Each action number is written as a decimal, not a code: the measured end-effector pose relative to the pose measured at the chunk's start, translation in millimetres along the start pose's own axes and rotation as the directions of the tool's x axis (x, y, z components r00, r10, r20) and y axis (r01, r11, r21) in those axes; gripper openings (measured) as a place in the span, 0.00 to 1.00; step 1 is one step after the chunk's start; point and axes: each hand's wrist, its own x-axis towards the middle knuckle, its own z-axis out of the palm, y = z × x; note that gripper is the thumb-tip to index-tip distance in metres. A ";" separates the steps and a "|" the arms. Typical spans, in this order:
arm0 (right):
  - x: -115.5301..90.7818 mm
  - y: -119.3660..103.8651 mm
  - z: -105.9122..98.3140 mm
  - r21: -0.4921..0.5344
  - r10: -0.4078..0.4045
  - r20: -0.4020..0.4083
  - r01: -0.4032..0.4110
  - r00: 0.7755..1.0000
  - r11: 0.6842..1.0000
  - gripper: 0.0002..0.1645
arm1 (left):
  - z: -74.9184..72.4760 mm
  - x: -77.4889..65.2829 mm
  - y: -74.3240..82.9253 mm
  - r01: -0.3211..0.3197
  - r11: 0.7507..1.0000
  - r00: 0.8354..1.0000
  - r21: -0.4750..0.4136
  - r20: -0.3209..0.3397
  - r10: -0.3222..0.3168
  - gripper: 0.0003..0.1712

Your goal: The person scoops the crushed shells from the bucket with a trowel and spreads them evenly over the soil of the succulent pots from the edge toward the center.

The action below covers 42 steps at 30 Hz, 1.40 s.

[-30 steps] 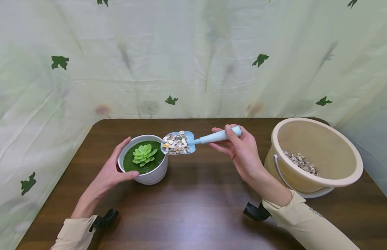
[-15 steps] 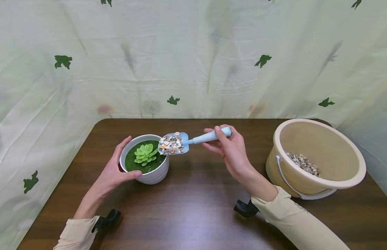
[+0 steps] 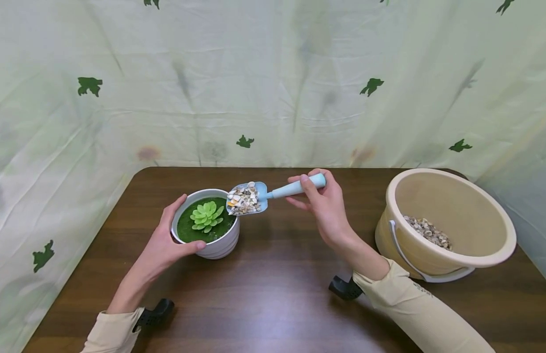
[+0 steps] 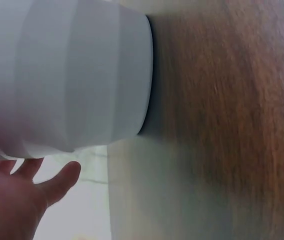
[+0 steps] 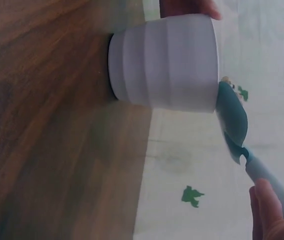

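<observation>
A white ribbed flowerpot (image 3: 221,247) stands upright on the table, holding a green succulent (image 3: 207,216) on a green mossy surface. My left hand (image 3: 160,245) holds the pot from the left, thumb along its front rim and fingers round the far side. A light blue scoop (image 3: 295,189) is in my right hand (image 3: 329,213), gripped by the handle between thumb and fingers. Its blade carries a heap of small shell-like pebbles (image 3: 243,198) and overlaps the pot's right rim. In the right wrist view, the scoop blade (image 5: 233,117) meets the pot's rim, tilted.
A beige bucket (image 3: 389,230) with a lowered white handle stands at the right, with more pebbles (image 3: 427,233) inside. Behind the brown wooden table (image 3: 277,304) hangs a pale curtain (image 3: 273,88) with green leaf shapes.
The scoop and my right hand have moved left to the pot, then risen slightly in the last half second. My left hand keeps its hold on the pot.
</observation>
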 end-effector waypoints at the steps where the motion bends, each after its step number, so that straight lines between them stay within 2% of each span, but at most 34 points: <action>1: 0.1 -0.6 0.7 -0.013 -0.013 0.005 0.013 1.000 1.000 0.08 | -0.9 -0.8 0.0 0.010 1.000 1.000 -0.021 0.015 -0.010 0.62; 6: 0.5 -3.5 4.7 -0.042 -0.059 0.024 0.060 0.998 0.997 0.08 | -6.4 -3.3 -0.5 0.053 0.993 0.996 -0.109 0.073 -0.045 0.59; 11: -1.0 -7.6 7.9 -0.079 -0.075 0.031 0.077 0.997 0.994 0.09 | -6.0 -3.4 -0.4 0.036 0.992 0.998 -0.121 0.055 -0.030 0.59; 15: -2.8 -10.6 9.4 -0.111 -0.087 0.047 0.092 0.995 0.990 0.10 | -2.0 -3.3 1.2 -0.003 0.995 1.000 -0.105 0.025 0.006 0.64; 22: -3.4 -12.9 10.9 -0.136 -0.100 0.057 0.107 0.993 0.985 0.10 | 1.4 -4.3 4.1 -0.016 0.998 1.000 0.054 -0.001 0.016 0.67; 30: -4.4 -14.2 13.1 -0.157 -0.116 0.066 0.125 0.991 0.980 0.11 | -4.7 -7.9 1.5 0.067 0.993 0.995 -0.095 0.086 -0.059 0.60; 35: -4.0 -14.5 12.4 -0.162 -0.116 0.063 0.125 0.991 0.979 0.11 | -5.0 -8.5 3.5 0.060 0.995 0.995 -0.077 0.081 -0.054 0.60; 42: -2.5 -17.2 13.2 -0.175 -0.126 0.066 0.136 0.990 0.975 0.11 | -0.5 -6.0 4.0 0.010 0.999 0.999 -0.034 0.044 -0.008 0.63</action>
